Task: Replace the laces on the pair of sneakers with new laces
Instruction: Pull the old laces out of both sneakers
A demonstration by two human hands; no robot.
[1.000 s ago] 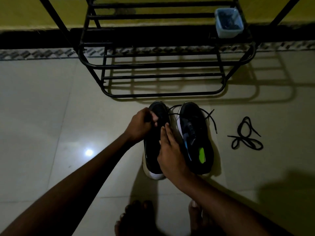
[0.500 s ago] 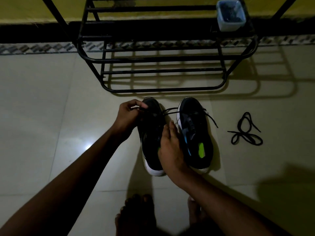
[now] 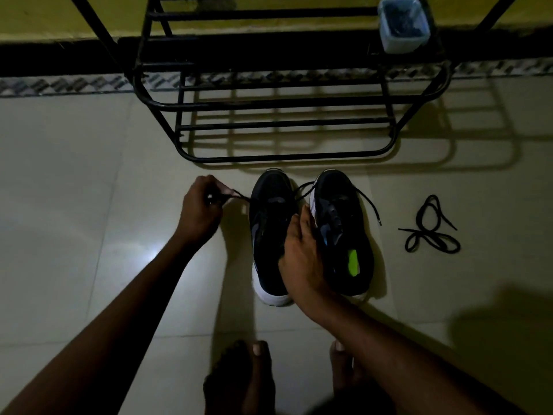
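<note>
Left grip [image 3: 203,205]: we pinch the end of a black lace [image 3: 239,196] between thumb and fingers, out to the left of the left sneaker [image 3: 267,217].
Lace: drawn tight from our left grip to that sneaker's front.
Right grip [image 3: 302,253]: released, fingers laid flat, pressing on the left sneaker's inner side.
Sneakers: side by side on the floor [image 3: 89,175], toes toward the black rack [image 3: 269,127].
Right sneaker [image 3: 347,235]: lace ends trail loose.
Spare lace [image 3: 431,229]: coiled on the floor, well to our right.
Container [image 3: 404,25]: on the rack's upper shelf.
</note>
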